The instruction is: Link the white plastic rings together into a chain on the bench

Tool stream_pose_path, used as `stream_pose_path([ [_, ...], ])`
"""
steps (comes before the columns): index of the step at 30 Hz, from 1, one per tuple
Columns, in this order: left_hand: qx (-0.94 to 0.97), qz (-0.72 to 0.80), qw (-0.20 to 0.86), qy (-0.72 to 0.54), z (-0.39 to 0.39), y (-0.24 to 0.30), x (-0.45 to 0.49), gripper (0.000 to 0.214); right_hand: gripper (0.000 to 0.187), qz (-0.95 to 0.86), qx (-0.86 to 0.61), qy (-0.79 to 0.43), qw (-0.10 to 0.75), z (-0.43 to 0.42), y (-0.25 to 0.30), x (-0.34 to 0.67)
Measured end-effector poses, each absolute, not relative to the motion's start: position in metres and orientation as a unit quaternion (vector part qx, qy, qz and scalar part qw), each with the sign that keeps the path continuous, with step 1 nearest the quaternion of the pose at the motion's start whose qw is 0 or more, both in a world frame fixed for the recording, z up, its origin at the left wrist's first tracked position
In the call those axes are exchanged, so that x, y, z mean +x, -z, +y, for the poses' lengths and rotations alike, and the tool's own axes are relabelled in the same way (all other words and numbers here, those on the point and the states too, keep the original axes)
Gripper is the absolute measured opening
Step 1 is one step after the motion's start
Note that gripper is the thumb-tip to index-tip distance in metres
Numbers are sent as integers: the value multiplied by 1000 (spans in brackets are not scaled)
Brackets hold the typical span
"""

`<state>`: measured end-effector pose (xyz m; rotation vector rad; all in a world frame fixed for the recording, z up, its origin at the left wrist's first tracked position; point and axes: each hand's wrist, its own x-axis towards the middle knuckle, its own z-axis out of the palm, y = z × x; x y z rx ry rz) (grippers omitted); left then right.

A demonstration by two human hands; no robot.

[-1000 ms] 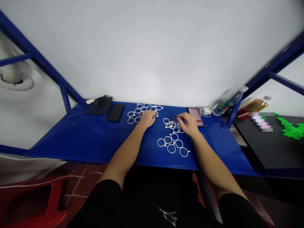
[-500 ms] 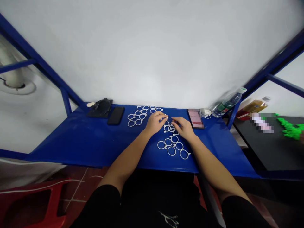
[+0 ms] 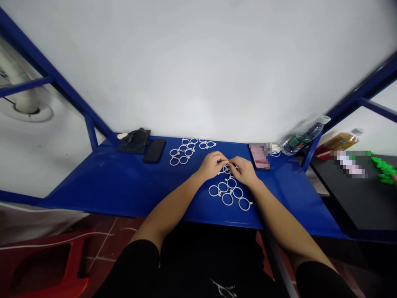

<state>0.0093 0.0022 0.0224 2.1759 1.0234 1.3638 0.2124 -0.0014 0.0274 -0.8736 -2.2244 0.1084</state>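
Note:
My left hand (image 3: 213, 165) and my right hand (image 3: 243, 170) meet above the blue table, fingertips pinched together. A small white bit shows between them; it looks like part of a white ring (image 3: 227, 169), mostly covered by the fingers. Just below my hands lies a loose group of white plastic rings (image 3: 227, 199), each with a small tab on its rim. More white rings (image 3: 184, 159) are spread beyond my left hand. A smaller cluster of rings (image 3: 203, 145) lies near the wall.
On the blue table (image 3: 124, 186) a black phone (image 3: 154, 150) and a black plastic bag (image 3: 134, 140) lie left. A lit phone (image 3: 259, 156), a white cable (image 3: 274, 150) and a water bottle (image 3: 302, 137) are right. Green pieces (image 3: 384, 169) lie on a black table (image 3: 344, 194).
My hands have come together, and their fingertips now touch where there was a gap between them. The whole view has shifted slightly.

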Motion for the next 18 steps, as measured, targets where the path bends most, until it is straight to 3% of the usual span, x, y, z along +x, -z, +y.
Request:
stream_pose_path([
  [8, 784, 451, 105, -413, 21, -12, -10, 28, 17, -823, -423, -42, 378, 1, -37, 221],
  [14, 757, 595, 44, -265, 42, 8, -28, 51, 18, -829, -418, -65, 365, 4, -33, 222],
  [18, 761, 610, 30, -220, 39, 7, -33, 41, 18, -835, -413, -75, 355, 5, -28, 220],
])
